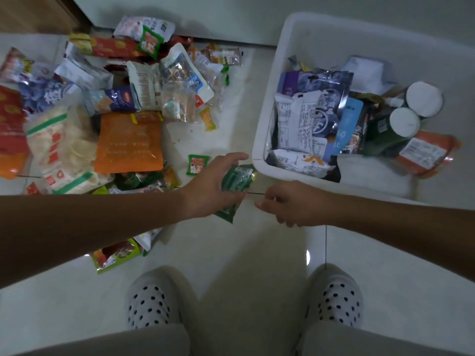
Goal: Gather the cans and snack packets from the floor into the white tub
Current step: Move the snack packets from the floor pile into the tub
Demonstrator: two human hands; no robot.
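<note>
My left hand (pixel 213 186) grips a green snack packet (pixel 236 179) just above the floor, close to the near left corner of the white tub (pixel 267 124). My right hand (pixel 290 204) hovers beside it with loosely curled fingers and holds nothing. Inside the tub lie several packets and two dark cans with white ends (pixel 404 123). A heap of snack packets (pixel 102 104) covers the floor at the left, among them an orange packet (pixel 129 143) and a small green packet (pixel 197 164).
A packet with a green edge (pixel 115 255) lies under my left forearm. My two feet in dotted slippers (pixel 151 301) stand on the pale tiled floor below the hands. A wall runs behind the heap and the tub.
</note>
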